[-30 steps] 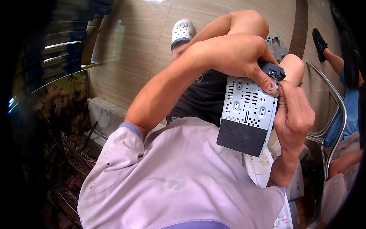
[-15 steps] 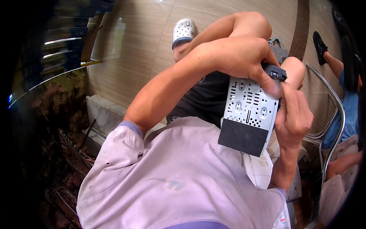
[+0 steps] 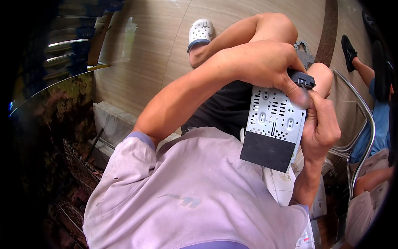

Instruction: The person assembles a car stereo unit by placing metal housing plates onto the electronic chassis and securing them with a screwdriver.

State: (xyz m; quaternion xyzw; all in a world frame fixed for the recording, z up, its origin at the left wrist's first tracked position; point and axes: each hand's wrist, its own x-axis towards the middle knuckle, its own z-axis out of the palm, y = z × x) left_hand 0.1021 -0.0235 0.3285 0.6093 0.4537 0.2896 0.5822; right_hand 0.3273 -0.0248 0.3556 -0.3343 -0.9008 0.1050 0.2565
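Note:
A silver car stereo (image 3: 275, 111) with a slotted, perforated metal case is held over my lap. A black pad (image 3: 268, 150) covers the near part of its face, and a black front piece (image 3: 306, 79) sits at its far end. My left hand (image 3: 265, 66) is closed over that far end, its thumb pressed down near the right corner. At the right edge, my right hand (image 3: 322, 120) is closed with bent fingers against the case, close to the left thumb. The fingertips of both hands are mostly hidden.
A grey metal bracket (image 3: 304, 54) lies on the tiled floor beyond my knee. Curved chrome chair tubing (image 3: 370, 120) stands at the right, beside another person's blue-clothed leg (image 3: 377, 124). A dark glass tank (image 3: 62, 112) is at the left. White boxes show beneath the stereo.
The car stereo has shifted slightly to the right and nearer, with my left thumb moving along with it. Both hands keep their hold.

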